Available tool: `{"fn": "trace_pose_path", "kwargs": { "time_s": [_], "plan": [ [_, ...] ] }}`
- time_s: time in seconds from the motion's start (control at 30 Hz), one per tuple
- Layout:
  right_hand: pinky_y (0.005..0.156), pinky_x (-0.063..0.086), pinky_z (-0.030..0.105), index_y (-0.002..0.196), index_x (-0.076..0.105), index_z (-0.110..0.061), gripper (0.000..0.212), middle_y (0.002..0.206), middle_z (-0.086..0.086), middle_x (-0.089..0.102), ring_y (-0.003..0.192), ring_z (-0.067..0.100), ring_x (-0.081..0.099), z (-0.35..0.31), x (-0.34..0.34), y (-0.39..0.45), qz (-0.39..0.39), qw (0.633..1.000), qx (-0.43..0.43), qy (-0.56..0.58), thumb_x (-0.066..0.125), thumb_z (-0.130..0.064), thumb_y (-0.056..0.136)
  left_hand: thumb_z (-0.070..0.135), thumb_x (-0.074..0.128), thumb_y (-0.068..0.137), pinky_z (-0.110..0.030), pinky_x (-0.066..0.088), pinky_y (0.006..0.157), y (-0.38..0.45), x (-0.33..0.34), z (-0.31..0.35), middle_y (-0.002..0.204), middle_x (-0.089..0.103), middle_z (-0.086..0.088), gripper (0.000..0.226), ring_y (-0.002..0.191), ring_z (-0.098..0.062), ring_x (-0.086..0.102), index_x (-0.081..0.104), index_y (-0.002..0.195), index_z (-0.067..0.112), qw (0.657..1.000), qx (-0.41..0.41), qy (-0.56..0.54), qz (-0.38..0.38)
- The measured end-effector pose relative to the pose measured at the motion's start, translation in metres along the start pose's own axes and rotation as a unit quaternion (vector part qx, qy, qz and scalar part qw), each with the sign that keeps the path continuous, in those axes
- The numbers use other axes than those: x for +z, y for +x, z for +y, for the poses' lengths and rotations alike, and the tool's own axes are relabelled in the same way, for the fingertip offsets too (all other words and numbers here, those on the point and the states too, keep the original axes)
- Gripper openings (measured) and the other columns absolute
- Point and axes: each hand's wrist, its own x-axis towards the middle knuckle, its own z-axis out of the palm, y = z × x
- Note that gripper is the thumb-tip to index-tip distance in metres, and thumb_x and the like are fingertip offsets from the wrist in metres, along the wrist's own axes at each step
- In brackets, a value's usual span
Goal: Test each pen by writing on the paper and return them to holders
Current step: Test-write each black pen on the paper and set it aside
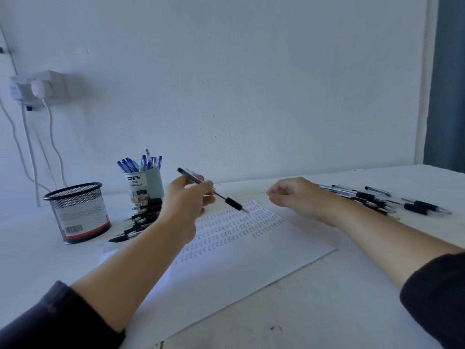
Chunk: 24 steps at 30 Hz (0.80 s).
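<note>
My left hand point(187, 197) pinches a black pen point(230, 200) near its upper half, tip slanting down to the far part of the white paper point(241, 258), which carries several rows of small written marks. My right hand point(299, 195) hovers just past the paper's far right edge, fingers loosely curled, holding nothing. A pale green holder point(144, 186) full of blue pens stands at the back left. A black mesh holder point(79, 212) stands left of it. Several black pens point(143, 217) lie between the holders and my left forearm. More black pens point(382, 197) lie behind my right wrist.
The white table point(327, 311) meets a white wall at the back. A wall socket point(37, 88) with plugs and hanging cables sits at the far left. The table's right end runs toward a grey-blue door frame point(448, 84).
</note>
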Motion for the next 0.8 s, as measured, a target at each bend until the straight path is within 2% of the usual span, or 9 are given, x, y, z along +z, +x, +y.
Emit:
{"fn": "trace_pose_path", "kwargs": {
  "time_s": [0.07,0.17,0.33,0.37,0.47,0.57,0.6,0.7,0.8],
  "plan": [
    [0.075,0.04,0.017,0.11,0.061,-0.02,0.022,0.09,-0.009,0.057,0.086,0.006,0.055,-0.007,0.004,-0.002,0.003,0.999,-0.037,0.002,0.061,-0.03,0.09,-0.003,0.063,0.086,-0.031,0.043,0.062,-0.001,0.003,-0.005,0.075,0.066,-0.011,0.018,0.061,-0.019,0.063,0.052,0.095,0.007,0.999,0.001,-0.008,-0.038],
    [0.071,0.041,0.023,0.11,0.06,-0.023,0.025,0.084,-0.009,0.057,0.076,0.007,0.054,-0.016,0.012,-0.001,0.002,0.997,-0.081,-0.002,0.067,-0.03,0.086,-0.004,0.059,0.088,-0.03,0.046,0.06,-0.005,0.008,-0.009,0.072,0.067,-0.014,0.013,0.06,-0.022,0.067,0.049,0.091,0.004,0.996,-0.002,-0.036,-0.087],
    [0.062,0.043,0.022,0.088,0.066,-0.023,0.002,0.076,-0.006,0.059,0.063,0.008,0.052,-0.021,0.018,0.001,0.018,0.992,-0.111,-0.05,0.067,-0.022,0.087,-0.001,0.05,0.094,-0.031,0.049,0.061,-0.008,0.011,-0.012,0.08,0.067,-0.018,0.005,0.064,-0.027,0.07,0.05,0.091,0.003,0.985,-0.03,-0.106,-0.133],
    [0.061,0.043,0.021,0.084,0.067,-0.022,0.003,0.078,-0.005,0.061,0.064,0.007,0.052,-0.022,0.017,0.001,0.023,0.992,-0.108,-0.062,0.067,-0.02,0.087,0.001,0.05,0.094,-0.031,0.049,0.061,-0.008,0.011,-0.012,0.082,0.067,-0.018,0.004,0.065,-0.028,0.07,0.051,0.091,0.003,0.984,-0.034,-0.101,-0.14],
    [0.066,0.044,0.024,0.081,0.068,-0.017,0.007,0.082,-0.002,0.064,0.076,0.014,0.058,-0.016,0.005,0.003,0.076,0.984,-0.055,-0.154,0.064,-0.018,0.087,0.016,0.049,0.098,-0.031,0.049,0.061,-0.005,0.008,-0.006,0.095,0.065,-0.016,0.013,0.07,-0.026,0.068,0.055,0.102,0.005,0.988,-0.056,-0.004,-0.146],
    [0.071,0.045,0.028,0.087,0.062,-0.012,0.005,0.087,0.006,0.06,0.083,0.028,0.058,-0.008,-0.011,0.003,0.149,0.945,0.058,-0.285,0.057,-0.011,0.088,0.03,0.038,0.101,-0.032,0.048,0.065,0.005,-0.006,0.008,0.095,0.063,-0.012,0.027,0.074,-0.024,0.063,0.057,0.102,0.01,0.988,-0.056,0.06,-0.129],
    [0.07,0.042,0.028,0.086,0.058,-0.01,0.003,0.083,0.006,0.055,0.08,0.029,0.054,-0.007,-0.016,0.001,0.154,0.932,0.091,-0.314,0.056,-0.009,0.087,0.03,0.037,0.102,-0.033,0.047,0.066,0.01,-0.014,0.013,0.092,0.064,-0.011,0.03,0.075,-0.024,0.062,0.058,0.098,0.01,0.99,-0.041,0.061,-0.117],
    [0.065,0.036,0.028,0.072,0.039,-0.01,0.019,0.074,0.004,0.041,0.069,0.023,0.045,-0.007,-0.024,-0.006,0.13,0.908,0.162,-0.363,0.049,-0.001,0.086,0.021,0.042,0.1,-0.031,0.047,0.063,0.02,-0.035,0.019,0.085,0.066,-0.011,0.024,0.07,-0.022,0.062,0.062,0.094,0.009,0.99,0.003,0.101,-0.095],
    [0.064,0.036,0.026,0.069,0.037,-0.011,0.021,0.074,0.004,0.042,0.066,0.021,0.044,-0.01,-0.026,-0.009,0.109,0.896,0.189,-0.387,0.045,0.003,0.082,0.01,0.056,0.093,-0.029,0.047,0.064,0.026,-0.044,0.014,0.084,0.069,-0.01,0.01,0.067,-0.017,0.062,0.065,0.09,0.011,0.966,0.022,0.233,-0.112]
  ]
}}
